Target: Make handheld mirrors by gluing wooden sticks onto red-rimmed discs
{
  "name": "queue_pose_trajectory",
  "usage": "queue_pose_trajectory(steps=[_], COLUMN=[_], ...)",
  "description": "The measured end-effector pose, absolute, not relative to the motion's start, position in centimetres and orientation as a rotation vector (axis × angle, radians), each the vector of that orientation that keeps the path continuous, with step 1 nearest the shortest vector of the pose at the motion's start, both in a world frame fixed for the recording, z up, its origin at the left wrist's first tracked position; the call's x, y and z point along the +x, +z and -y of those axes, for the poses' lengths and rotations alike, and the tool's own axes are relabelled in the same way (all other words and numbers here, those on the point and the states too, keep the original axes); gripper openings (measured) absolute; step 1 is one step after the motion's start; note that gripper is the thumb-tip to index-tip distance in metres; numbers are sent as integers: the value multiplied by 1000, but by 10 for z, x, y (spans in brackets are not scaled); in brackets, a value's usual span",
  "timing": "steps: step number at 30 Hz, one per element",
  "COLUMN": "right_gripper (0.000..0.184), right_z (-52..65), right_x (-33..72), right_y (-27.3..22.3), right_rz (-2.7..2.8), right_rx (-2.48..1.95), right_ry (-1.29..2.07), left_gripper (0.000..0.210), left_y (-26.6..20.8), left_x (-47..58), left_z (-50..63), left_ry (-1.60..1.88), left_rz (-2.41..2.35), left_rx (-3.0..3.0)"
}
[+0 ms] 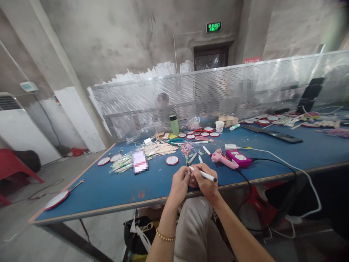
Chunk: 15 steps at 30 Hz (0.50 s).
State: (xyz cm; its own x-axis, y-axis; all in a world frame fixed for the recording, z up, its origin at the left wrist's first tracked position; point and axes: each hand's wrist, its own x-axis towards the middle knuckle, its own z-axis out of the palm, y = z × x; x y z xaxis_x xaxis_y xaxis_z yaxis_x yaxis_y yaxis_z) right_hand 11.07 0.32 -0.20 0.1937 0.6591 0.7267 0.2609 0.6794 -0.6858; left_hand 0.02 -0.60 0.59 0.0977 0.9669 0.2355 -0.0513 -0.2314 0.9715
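Observation:
My left hand (179, 185) is closed at the table's front edge, pinching a narrow stick (187, 158) with coloured bands on its upper part. In my right hand (207, 187) is a white marker pen (208, 175) with a black end, its tip directed at the stick. The two hands are close together, and the fingers partly hide the lower stick. Just beyond them lie loose pens (193, 158) and a pile of small colourful bands (187, 148). A round white disc with a red rim (172, 160) is left of the pile.
A pink glue gun (224, 159) and a magenta box (239, 158) with cables are to the right. On the left are a phone (140, 161) and wrapped sticks (121, 164). A green bottle (174, 125) and paper cup (219, 126) stand before a perforated metal screen (136, 105).

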Motion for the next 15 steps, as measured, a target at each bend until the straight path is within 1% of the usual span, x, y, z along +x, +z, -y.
queue_pose_trajectory(steps=[15], right_gripper=[23], right_z=[-4], right_x=[111], right_y=[-3], right_rz=[1446], right_rx=[-825], right_ry=[305], left_gripper=[22], left_y=[2], left_x=[-2], left_z=[3], left_ry=[1329], left_rz=[-1026], left_rx=[1454])
